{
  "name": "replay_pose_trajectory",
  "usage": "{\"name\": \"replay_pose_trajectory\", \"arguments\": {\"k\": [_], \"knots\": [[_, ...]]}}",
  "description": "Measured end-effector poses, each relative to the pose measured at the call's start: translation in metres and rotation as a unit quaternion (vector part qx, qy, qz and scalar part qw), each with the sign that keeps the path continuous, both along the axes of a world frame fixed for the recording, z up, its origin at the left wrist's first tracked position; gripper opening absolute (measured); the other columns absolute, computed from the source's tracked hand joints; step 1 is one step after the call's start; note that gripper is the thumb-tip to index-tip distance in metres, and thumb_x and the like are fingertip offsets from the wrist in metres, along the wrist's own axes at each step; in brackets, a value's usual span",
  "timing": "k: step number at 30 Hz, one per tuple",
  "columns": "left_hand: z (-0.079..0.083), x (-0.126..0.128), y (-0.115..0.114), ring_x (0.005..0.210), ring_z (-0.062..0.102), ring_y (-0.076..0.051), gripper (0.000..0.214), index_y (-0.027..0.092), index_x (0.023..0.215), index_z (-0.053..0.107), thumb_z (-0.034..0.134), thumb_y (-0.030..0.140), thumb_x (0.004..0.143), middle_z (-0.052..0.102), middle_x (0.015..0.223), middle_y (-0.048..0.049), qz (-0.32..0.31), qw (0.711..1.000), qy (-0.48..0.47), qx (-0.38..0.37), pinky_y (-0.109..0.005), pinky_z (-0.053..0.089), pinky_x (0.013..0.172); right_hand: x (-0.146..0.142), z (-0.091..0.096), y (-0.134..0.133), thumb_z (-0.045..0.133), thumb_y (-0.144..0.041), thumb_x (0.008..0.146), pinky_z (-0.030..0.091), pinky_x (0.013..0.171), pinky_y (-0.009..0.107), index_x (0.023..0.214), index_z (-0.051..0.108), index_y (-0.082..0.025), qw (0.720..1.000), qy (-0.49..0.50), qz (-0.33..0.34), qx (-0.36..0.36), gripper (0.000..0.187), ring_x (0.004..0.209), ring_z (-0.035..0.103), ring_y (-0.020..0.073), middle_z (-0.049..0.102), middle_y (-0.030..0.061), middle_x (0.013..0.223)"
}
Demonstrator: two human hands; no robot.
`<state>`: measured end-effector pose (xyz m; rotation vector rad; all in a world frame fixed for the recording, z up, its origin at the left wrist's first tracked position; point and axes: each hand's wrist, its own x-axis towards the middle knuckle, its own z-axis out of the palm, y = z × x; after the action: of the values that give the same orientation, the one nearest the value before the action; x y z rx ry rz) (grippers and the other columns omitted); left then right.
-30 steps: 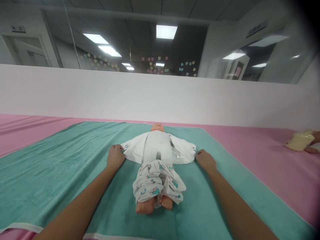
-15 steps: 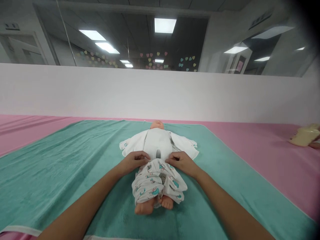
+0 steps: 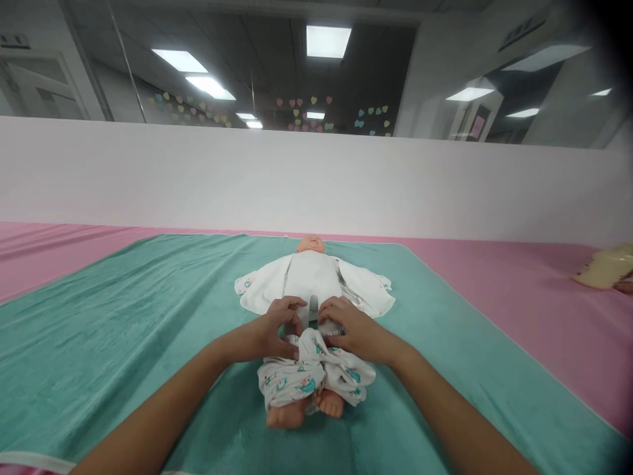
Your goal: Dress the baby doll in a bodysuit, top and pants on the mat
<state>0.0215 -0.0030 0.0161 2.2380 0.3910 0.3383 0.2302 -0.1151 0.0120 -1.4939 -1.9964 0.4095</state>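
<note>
A baby doll [image 3: 311, 245] lies on its back on a teal towel [image 3: 188, 284], feet toward me. A white top [image 3: 314, 274] covers its chest, its sleeves spread wide. Printed white pants [image 3: 297, 376] are bunched around its legs, with the bare feet showing below. My left hand [image 3: 279, 330] is curled at the left side of the waist, its thumb on the pants' cloth. At the right side, my right hand [image 3: 349, 326] has bent fingers on the waist and grips the pants. Between my hands a small grey tab [image 3: 313, 305] shows; the fingertips are partly hidden.
Pink cloth [image 3: 519, 290] shows around the towel. A low white wall [image 3: 316, 181] runs behind, with windows above it. At the far right edge is a pale yellow object [image 3: 606, 265], partly cut off.
The waist of the pants has come down toward the feet, uncovering more of the doll's middle. My hands have moved closer together and their fingers have curled more.
</note>
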Motion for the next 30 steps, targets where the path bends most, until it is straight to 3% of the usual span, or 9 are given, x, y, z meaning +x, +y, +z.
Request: {"name": "replay_pose_trajectory", "arguments": {"k": [5, 9, 12, 16, 19, 21, 24, 27, 30], "knots": [[-0.004, 0.006, -0.005, 0.111, 0.044, -0.025, 0.027, 0.024, 0.091, 0.058, 0.065, 0.024, 0.065, 0.046, 0.124, -0.0059, 0.016, 1.000, -0.005, 0.022, -0.033, 0.049, 0.077, -0.002, -0.001, 0.000, 0.062, -0.022, 0.071, 0.033, 0.096, 0.040, 0.075, 0.058, -0.022, 0.999, -0.031, -0.010, -0.019, 0.005, 0.118, 0.038, 0.0220, 0.050, 0.0009, 0.122], [-0.010, 0.009, -0.004, 0.115, 0.043, -0.025, 0.021, 0.022, 0.086, 0.052, 0.061, 0.018, 0.067, 0.039, 0.132, -0.0067, 0.023, 0.999, -0.023, 0.044, -0.033, 0.049, 0.077, -0.007, -0.011, 0.006, 0.061, -0.015, 0.066, 0.020, 0.105, 0.047, 0.071, 0.052, -0.020, 0.997, -0.063, -0.043, 0.027, 0.012, 0.133, 0.022, 0.0251, 0.044, 0.0006, 0.133], [-0.019, 0.013, -0.002, 0.126, 0.033, -0.026, 0.013, 0.021, 0.077, 0.048, 0.058, 0.016, 0.070, 0.031, 0.140, -0.0051, 0.062, 0.993, -0.058, 0.077, -0.037, 0.046, 0.088, -0.008, -0.019, 0.011, 0.059, -0.015, 0.068, 0.019, 0.106, 0.046, 0.075, 0.049, -0.020, 0.992, -0.078, -0.078, 0.055, 0.013, 0.137, 0.013, 0.0244, 0.033, 0.0015, 0.143], [-0.026, 0.017, -0.001, 0.136, 0.014, -0.028, 0.011, 0.021, 0.084, 0.050, 0.056, 0.022, 0.074, 0.012, 0.149, -0.0037, 0.107, 0.987, -0.048, 0.108, -0.043, 0.034, 0.102, -0.001, -0.024, 0.015, 0.062, -0.024, 0.070, 0.022, 0.106, 0.048, 0.092, 0.049, -0.020, 0.989, -0.107, -0.099, 0.028, 0.026, 0.138, 0.004, 0.0277, 0.017, 0.0066, 0.149], [-0.025, 0.021, -0.001, 0.137, 0.014, -0.026, 0.005, 0.020, 0.082, 0.053, 0.052, 0.022, 0.078, 0.020, 0.148, -0.0048, 0.096, 0.984, -0.030, 0.149, -0.043, 0.029, 0.106, 0.002, -0.023, 0.020, 0.060, -0.025, 0.073, 0.023, 0.107, 0.046, 0.090, 0.052, -0.019, 0.984, -0.156, -0.080, 0.043, 0.020, 0.137, 0.010, 0.0279, 0.026, 0.0069, 0.146], [-0.023, 0.023, 0.001, 0.134, 0.024, -0.024, 0.007, 0.021, 0.083, 0.054, 0.048, 0.020, 0.080, 0.031, 0.143, -0.0053, 0.093, 0.978, -0.031, 0.183, -0.040, 0.031, 0.105, 0.003, -0.020, 0.023, 0.057, -0.023, 0.077, 0.023, 0.108, 0.045, 0.088, 0.054, -0.019, 0.977, -0.195, -0.053, 0.069, 0.011, 0.134, 0.020, 0.0261, 0.038, 0.0062, 0.139], [-0.022, 0.029, 0.008, 0.119, 0.044, -0.022, 0.016, 0.022, 0.094, 0.054, 0.044, 0.019, 0.082, 0.049, 0.128, -0.0064, 0.122, 0.964, -0.021, 0.236, -0.036, 0.038, 0.095, 0.003, -0.016, 0.030, 0.052, -0.016, 0.080, 0.030, 0.104, 0.039, 0.095, 0.054, -0.018, 0.960, -0.251, -0.040, 0.119, 0.016, 0.123, 0.037, 0.0224, 0.050, 0.0075, 0.124], [-0.018, 0.037, 0.019, 0.094, 0.057, -0.023, 0.017, 0.023, 0.097, 0.051, 0.040, 0.025, 0.085, 0.062, 0.101, -0.0060, 0.157, 0.940, 0.034, 0.302, -0.033, 0.042, 0.075, 0.006, -0.014, 0.039, 0.046, -0.012, 0.081, 0.043, 0.085, 0.034, 0.097, 0.051, -0.015, 0.937, -0.311, -0.088, 0.137, 0.017, 0.100, 0.051, 0.0209, 0.054, 0.0093, 0.110], [-0.011, 0.050, 0.036, 0.072, 0.058, -0.023, 0.016, 0.023, 0.090, 0.050, 0.037, 0.032, 0.087, 0.062, 0.075, -0.0034, 0.189, 0.916, 0.073, 0.347, -0.030, 0.035, 0.060, 0.014, -0.010, 0.052, 0.040, -0.009, 0.083, 0.042, 0.065, 0.030, 0.094, 0.049, -0.016, 0.921, -0.350, -0.125, 0.118, 0.017, 0.080, 0.054, 0.0190, 0.055, 0.0087, 0.098]]}}
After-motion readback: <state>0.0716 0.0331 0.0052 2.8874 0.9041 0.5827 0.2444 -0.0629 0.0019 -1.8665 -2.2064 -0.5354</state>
